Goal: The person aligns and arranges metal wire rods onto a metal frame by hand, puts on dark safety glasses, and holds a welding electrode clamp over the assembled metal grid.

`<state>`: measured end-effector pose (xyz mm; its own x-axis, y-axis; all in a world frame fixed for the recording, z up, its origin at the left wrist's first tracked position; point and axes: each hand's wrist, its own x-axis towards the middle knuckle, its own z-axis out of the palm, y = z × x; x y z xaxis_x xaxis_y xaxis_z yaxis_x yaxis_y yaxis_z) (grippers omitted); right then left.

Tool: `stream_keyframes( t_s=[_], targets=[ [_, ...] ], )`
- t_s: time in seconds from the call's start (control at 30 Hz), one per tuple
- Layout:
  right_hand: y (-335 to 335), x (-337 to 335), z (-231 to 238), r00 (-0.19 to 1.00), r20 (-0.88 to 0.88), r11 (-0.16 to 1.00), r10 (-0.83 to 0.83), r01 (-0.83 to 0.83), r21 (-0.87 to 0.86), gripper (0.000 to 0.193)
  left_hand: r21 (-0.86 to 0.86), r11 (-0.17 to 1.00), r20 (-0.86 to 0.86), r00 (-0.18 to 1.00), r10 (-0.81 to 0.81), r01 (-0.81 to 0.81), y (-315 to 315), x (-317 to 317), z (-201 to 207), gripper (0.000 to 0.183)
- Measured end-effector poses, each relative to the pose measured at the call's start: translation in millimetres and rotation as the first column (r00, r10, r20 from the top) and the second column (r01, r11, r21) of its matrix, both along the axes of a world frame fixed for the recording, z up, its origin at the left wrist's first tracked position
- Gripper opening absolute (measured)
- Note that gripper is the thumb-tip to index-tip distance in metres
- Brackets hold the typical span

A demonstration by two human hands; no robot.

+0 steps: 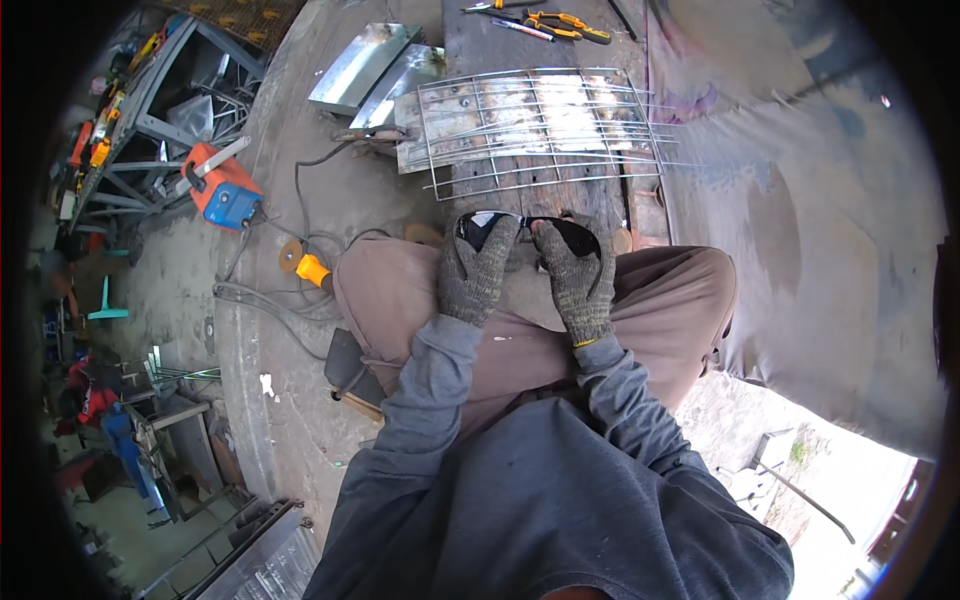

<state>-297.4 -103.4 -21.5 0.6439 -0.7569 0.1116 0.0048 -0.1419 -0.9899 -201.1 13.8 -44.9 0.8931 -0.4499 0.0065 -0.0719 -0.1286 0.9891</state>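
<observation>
A pair of dark glasses (577, 236) is held between both my hands, above my crossed legs. My left hand (474, 265), in a grey knit glove, is closed on the left side of the glasses. My right hand (574, 277), gloved the same way, grips them close to the middle, with the dark right lens showing beyond the fingers. Just past the hands, a wire grid (540, 130) of thin metal rods rests over a metal plate (570, 112) on a dark wooden board (480, 45).
Pliers (565, 27) and a pen (523, 31) lie at the board's far end. Shiny metal box pieces (368, 68) sit to its left. A red and blue machine (225, 190) and loose cable (270, 300) are on the left, near a yellow-handled tool (313, 269). Grey cloth (800, 230) hangs right.
</observation>
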Motion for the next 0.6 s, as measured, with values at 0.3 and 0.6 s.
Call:
stream_keyframes(
  t_s=[0.3, 0.6],
  targets=[
    [-22, -3, 9, 0.981, -0.182, 0.954, 0.069, -0.119, -0.275, 0.027, 0.212, 0.974, 0.148, 0.988, 0.050, -0.081, 9, 3, -8, 0.035],
    [-28, -10, 19, 0.978, -0.208, 0.978, 0.001, -0.045, -0.205, 0.028, -0.007, 0.996, -0.130, 0.987, -0.090, 0.090, -2, -3, 22, 0.036]
  ],
)
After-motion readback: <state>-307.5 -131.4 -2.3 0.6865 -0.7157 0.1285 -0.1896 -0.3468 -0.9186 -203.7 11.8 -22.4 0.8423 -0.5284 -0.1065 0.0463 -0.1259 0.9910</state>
